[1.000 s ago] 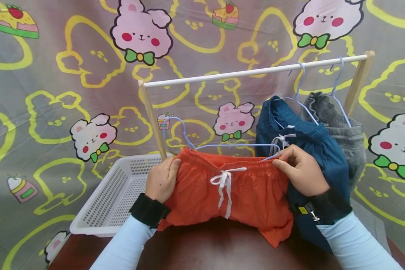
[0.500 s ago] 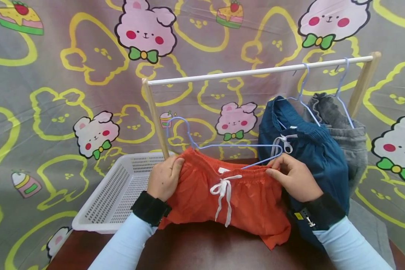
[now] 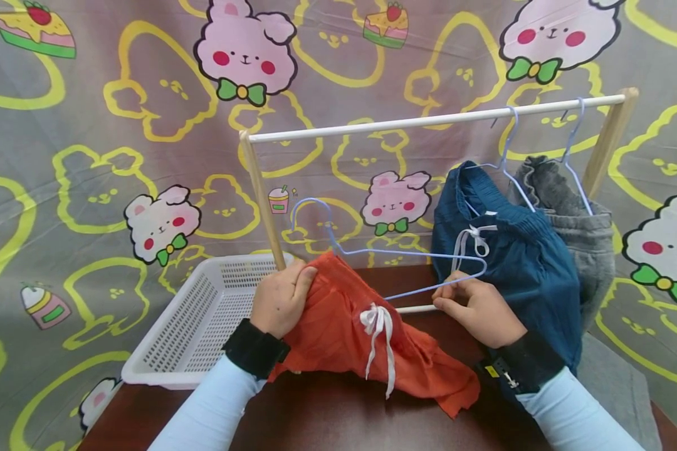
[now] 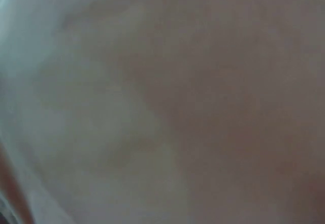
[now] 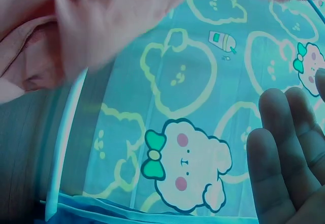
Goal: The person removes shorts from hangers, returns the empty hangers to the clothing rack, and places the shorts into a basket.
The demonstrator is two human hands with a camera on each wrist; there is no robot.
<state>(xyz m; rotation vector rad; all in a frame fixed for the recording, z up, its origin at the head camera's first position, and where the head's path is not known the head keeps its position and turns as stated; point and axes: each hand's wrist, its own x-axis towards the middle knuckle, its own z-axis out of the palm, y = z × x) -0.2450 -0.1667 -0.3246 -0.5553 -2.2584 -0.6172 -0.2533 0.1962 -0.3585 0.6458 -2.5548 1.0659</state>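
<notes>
**Orange shorts (image 3: 344,332) sagging half off their hanger (image 3: 395,252), in front of the rack (image 3: 350,127)**

Head view: the left hand (image 3: 282,297) is gripping the orange shorts at the waistband, in front of the rack's left post; the hanger is slanting out of the cloth beside that hand, its hook standing free below the rack's bar and its right end showing bare; the rest of the shorts is drooping rightward over the table (image 3: 338,419), in front of the rack. The right hand (image 3: 479,313) is hovering in front of the rack's right half, thumb and fingertips narrow beside the hanger's lower arm; whether they are pinching it, I cannot tell. A white basket (image 3: 163,378) is standing at the rack's left. Blue pants (image 3: 513,263) and grey pants (image 3: 589,250) are hanging at the rack's right end, so those two are looking finished; the shorts are seeming about half done, with the waistband's right side and the place on the bar apparently still lacking.

Left wrist view: everything is blurring; the left hand's hold is not showing here.

Right wrist view: three fingers (image 5: 264,158) are lying nearly straight, with nothing visible in them; pinkish cloth, probably the shorts, is filling the upper left, above a white rod (image 5: 68,142) that is probably belonging to the rack.
</notes>
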